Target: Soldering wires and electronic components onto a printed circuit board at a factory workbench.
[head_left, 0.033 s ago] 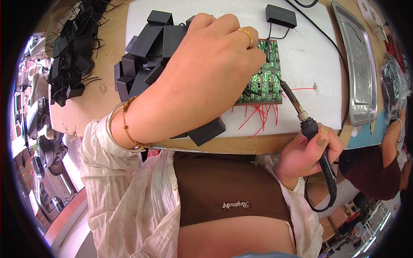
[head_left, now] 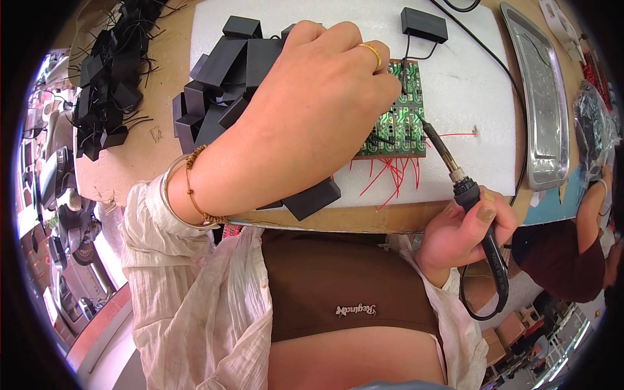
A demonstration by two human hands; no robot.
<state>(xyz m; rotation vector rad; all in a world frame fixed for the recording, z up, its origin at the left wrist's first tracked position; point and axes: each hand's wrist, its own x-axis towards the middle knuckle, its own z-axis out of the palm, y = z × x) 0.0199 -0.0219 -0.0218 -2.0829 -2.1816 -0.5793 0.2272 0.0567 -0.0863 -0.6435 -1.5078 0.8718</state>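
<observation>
My right hand [head_left: 465,227] is wrapped round the handle of a soldering iron [head_left: 467,192]. The iron's tip touches or hovers just over the right part of a green circuit board [head_left: 409,130]; which of the two, I cannot tell. Across the board's left part reaches my left hand [head_left: 338,84], its fingers curled together and pointing down. Their tips, and anything they pinch, are hidden behind the hand. Beyond the board lies a black rectangular box [head_left: 424,25], with two dark leads running toward the board. Thin red wires [head_left: 396,175] stick out from the board's near edge.
Black boxes [head_left: 221,62] are heaped under and beside my left forearm on a white foam sheet [head_left: 455,84]. More boxes with wires [head_left: 110,71] lie farther left. At right are a metal tray [head_left: 539,97], a black cable [head_left: 513,78] and another person's arm [head_left: 593,211].
</observation>
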